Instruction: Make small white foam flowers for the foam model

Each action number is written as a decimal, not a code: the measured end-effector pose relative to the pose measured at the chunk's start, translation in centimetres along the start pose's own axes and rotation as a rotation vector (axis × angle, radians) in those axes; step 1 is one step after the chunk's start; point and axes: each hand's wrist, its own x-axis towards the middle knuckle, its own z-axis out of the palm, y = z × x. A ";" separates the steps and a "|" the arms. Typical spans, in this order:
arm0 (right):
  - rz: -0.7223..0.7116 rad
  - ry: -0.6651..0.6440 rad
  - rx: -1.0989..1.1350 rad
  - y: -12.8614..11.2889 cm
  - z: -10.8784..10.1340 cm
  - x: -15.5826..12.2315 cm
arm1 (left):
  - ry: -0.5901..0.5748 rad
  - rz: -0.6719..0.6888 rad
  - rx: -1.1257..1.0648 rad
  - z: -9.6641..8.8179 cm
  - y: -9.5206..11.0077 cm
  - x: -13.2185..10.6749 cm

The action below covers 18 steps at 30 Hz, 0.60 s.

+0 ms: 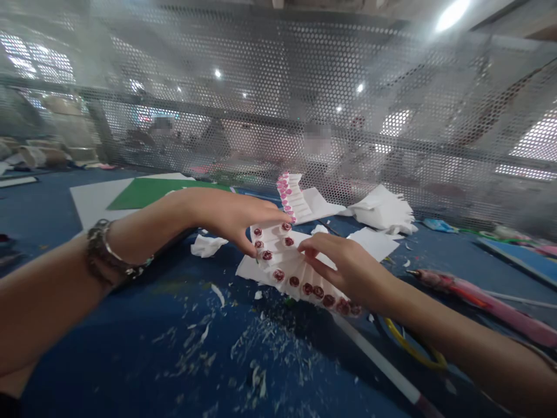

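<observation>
a pleated white strip [289,264] dotted with dark red rosettes was held between the two hands, at the middle of the blue table [143,348]. the right hand [343,261] was clamped, thumb and fingertips together, on the strip's upper edge. by the left hand [235,217] the strip's left end was spanned, thumb and forefinger apart at its edges; whether it was being pinched there could not be told. the step in hand was judged to be the handling and shaping of the folds. for the next move, a light, steady hold at the left end seemed to be called for, with the pleats eased by the right fingertips and the rosettes left uncrushed.

the strip's right end was partly covered by the right hand, and its underside was not shown. behind it, a paper piece edged with pink petals [285,197] was partly blocked. a pink pen-like tool [461,290] was cut off at the right border, and its use could not be made out. beyond the perforated screen [261,75], everything was blurred.
</observation>
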 end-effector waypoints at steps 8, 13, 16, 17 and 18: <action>0.026 -0.015 -0.114 0.1 -2.2 -0.6 | -0.010 -0.033 -0.001 -0.1 0.4 -0.1; 0.065 0.004 -0.199 0.5 -3.7 -1.1 | 0.009 -0.048 0.066 -0.6 0.6 -0.3; 0.068 0.025 -0.229 0.5 -4.2 -1.2 | 0.045 -0.010 0.091 -0.8 0.5 -0.4; 0.077 0.024 -0.239 0.5 -4.3 -1.2 | 0.054 -0.009 0.098 -0.9 0.5 -0.4; 0.088 0.017 -0.249 0.5 -4.3 -1.2 | 0.061 -0.014 0.106 -1.0 0.5 -0.4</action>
